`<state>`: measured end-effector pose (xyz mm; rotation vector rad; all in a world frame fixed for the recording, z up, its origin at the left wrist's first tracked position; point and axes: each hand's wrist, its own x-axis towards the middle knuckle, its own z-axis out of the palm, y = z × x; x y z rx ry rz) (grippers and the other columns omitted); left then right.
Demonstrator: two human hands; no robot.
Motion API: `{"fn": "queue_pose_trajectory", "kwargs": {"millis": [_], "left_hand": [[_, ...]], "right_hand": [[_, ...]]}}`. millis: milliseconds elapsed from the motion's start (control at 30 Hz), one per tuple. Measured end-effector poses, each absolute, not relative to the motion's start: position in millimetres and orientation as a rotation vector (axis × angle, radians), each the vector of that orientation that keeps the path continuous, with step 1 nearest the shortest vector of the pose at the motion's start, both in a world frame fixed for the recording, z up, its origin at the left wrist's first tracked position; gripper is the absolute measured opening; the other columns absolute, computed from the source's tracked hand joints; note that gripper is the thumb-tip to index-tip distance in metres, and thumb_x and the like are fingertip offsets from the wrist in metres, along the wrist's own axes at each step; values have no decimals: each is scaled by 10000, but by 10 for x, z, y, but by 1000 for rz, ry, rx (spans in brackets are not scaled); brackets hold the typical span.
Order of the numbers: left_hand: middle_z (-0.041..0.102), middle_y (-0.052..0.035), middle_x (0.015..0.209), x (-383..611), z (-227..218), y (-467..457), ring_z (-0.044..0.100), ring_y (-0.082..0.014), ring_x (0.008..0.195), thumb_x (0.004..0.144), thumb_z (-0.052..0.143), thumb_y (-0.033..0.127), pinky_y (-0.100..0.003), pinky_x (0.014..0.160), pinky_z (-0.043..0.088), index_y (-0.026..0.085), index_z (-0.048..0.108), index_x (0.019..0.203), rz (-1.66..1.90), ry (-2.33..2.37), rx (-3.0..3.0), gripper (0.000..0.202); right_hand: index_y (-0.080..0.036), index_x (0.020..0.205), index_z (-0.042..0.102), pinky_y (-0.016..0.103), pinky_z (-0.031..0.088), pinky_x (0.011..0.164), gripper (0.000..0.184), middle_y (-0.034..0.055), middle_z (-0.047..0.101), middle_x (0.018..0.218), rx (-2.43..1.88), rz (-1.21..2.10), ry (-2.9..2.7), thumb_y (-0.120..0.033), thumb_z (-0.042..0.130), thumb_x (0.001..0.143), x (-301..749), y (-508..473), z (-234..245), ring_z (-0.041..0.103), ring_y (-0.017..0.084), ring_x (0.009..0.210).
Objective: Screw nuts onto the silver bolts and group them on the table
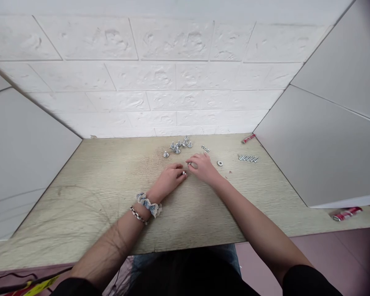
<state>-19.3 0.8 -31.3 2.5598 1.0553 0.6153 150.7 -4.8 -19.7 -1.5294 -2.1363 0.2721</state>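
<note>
My left hand (pixel 171 179) is closed in a pinch on a small silver fastener (pixel 184 173), probably a bolt, though the fingers cover most of it. Just beyond it, my right hand (pixel 203 168) pinches another small metal piece (pixel 190 163), too small to tell whether it is a nut or a washer. The two hands are close together over the wooden board. Behind them stands a cluster of bolts fitted with washers (pixel 177 150). Several small nuts (pixel 205 148) lie beyond my right hand, and a loose washer (pixel 220 163) rests to its right.
A row of bare bolts (pixel 248 158) lies on the right of the wooden tabletop (pixel 111 164). Red-and-silver cylinders sit at the back right corner (pixel 248 138) and the right front edge (pixel 347 213). A white brick-pattern wall (pixel 160 78) and grey side panels (pixel 333 144) enclose the surface.
</note>
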Motion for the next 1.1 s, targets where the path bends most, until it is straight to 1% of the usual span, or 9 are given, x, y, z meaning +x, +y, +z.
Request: {"fn": "queue_pose_trajectory", "kwargs": {"millis": [67, 100, 167, 367, 567, 733, 833, 967, 1100], "left_hand": [[588, -61, 1059, -195, -315, 8, 545, -179, 984, 853, 459, 275, -315, 892, 425, 187, 658, 901, 614, 1043, 2584, 224], [587, -61, 1060, -194, -315, 7, 542, -178, 984, 857, 450, 269, -316, 892, 423, 186, 655, 912, 614, 1037, 2588, 227], [589, -62, 1050, -192, -315, 6, 539, -177, 976, 860, 440, 253, -319, 888, 420, 182, 650, 922, 615, 1038, 2589, 231], [569, -73, 1104, -197, -358, 20, 523, -184, 1021, 851, 447, 257, -333, 912, 406, 183, 653, 945, 576, 1102, 2580, 238], [543, -94, 1173, -204, -371, 3, 490, -216, 1093, 855, 448, 313, -393, 956, 365, 190, 661, 956, 502, 1200, 2554, 266], [540, -78, 1182, -201, -359, 14, 475, -222, 1112, 844, 470, 312, -403, 959, 355, 219, 669, 933, 469, 1207, 2535, 238], [537, -74, 1188, -201, -362, 26, 481, -223, 1102, 825, 499, 283, -395, 955, 360, 213, 679, 895, 451, 1207, 2524, 206], [523, -69, 1215, -189, -369, 5, 452, -265, 1126, 812, 515, 321, -462, 956, 338, 233, 686, 869, 451, 1294, 2508, 201], [513, -43, 1229, -169, -354, -20, 448, -276, 1118, 797, 527, 284, -480, 949, 331, 251, 682, 861, 430, 1338, 2492, 171]], "right_hand": [[-169, 912, 649, 318, 387, 881, 180, 50, 612, 902, -1354, 392, -2148, -154, 510, 798, 1480, -85, -152, 545, 152, 875], [-161, 906, 654, 278, 413, 823, 183, 50, 612, 890, -1297, 433, -2152, -140, 516, 788, 1470, -104, -133, 548, 144, 852], [-159, 882, 664, 255, 424, 774, 185, 45, 611, 874, -1249, 479, -2165, -117, 520, 772, 1456, -138, -102, 550, 138, 823], [-184, 877, 677, 252, 415, 766, 203, 31, 618, 876, -1235, 513, -2229, -102, 524, 771, 1448, -178, -65, 551, 132, 814], [-178, 834, 674, 268, 395, 767, 171, 46, 621, 873, -1260, 365, -2363, -149, 505, 828, 1434, -177, -80, 535, 147, 830], [-142, 766, 610, 269, 378, 728, 153, 50, 598, 773, -1427, 183, -2393, -257, 539, 838, 1384, -181, -103, 525, 166, 784], [-141, 808, 578, 266, 369, 717, 192, 54, 589, 777, -1466, 99, -2395, -326, 540, 839, 1364, -185, -120, 526, 174, 789], [-138, 845, 566, 281, 367, 736, 232, 59, 586, 794, -1464, 45, -2416, -368, 538, 835, 1366, -177, -135, 530, 188, 805], [-144, 943, 576, 327, 356, 826, 311, 91, 594, 939, -1463, -17, -2395, -428, 535, 821, 1361, -156, -158, 518, 213, 898]]}}
